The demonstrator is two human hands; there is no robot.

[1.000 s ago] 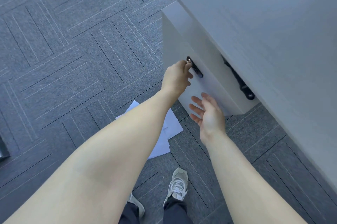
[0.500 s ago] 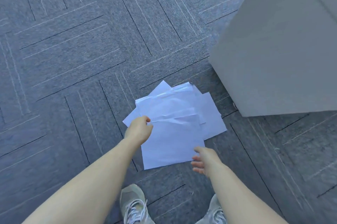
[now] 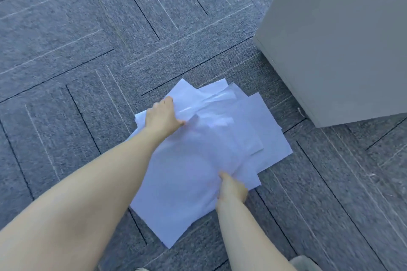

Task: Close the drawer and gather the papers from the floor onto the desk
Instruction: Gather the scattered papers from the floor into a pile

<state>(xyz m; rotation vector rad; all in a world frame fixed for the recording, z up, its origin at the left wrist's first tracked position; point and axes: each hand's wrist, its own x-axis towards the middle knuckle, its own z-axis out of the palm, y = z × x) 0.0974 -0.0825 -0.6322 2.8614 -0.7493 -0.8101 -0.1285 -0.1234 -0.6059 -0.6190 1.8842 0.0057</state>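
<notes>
Papers point(image 3: 198, 160) lie fanned in a loose white pile on the grey carpet floor point(image 3: 77, 50), near and left of the pale cabinet point(image 3: 341, 39). My left hand point(image 3: 163, 116) clenches the pile's far left edge, crumpling it; my right hand point(image 3: 232, 189) pinches the near right sheets.

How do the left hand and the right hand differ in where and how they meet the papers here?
The left hand sits at the far left edge of the papers, knuckles up, bunching a sheet; the right hand is at the near right edge, thumb on top. The left hand's forearm crosses the pile; the right hand's forearm lies off it. Both touch the papers, which lie on the carpet.
</notes>
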